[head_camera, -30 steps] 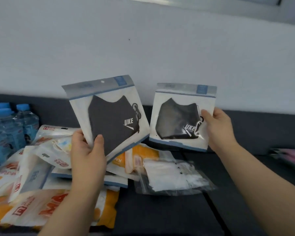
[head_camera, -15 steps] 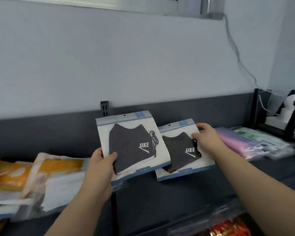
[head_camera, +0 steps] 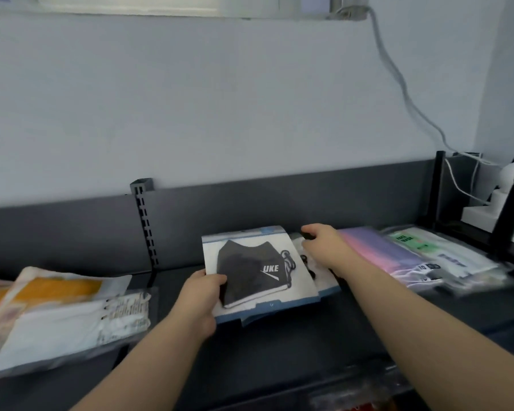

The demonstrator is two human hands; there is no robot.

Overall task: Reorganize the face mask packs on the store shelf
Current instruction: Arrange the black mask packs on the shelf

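Mask pack [head_camera: 258, 271] hides second pack [head_camera: 324, 284].

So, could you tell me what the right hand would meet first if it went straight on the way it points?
Probably the shelf's dark back panel, just beyond the right hand; nothing shows between, though depth is unclear.

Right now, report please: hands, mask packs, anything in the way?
Left hand grips black mask pack by its lower corner. Right hand holds second pack, mostly hidden beneath the first. Pink pack lies close on the right.
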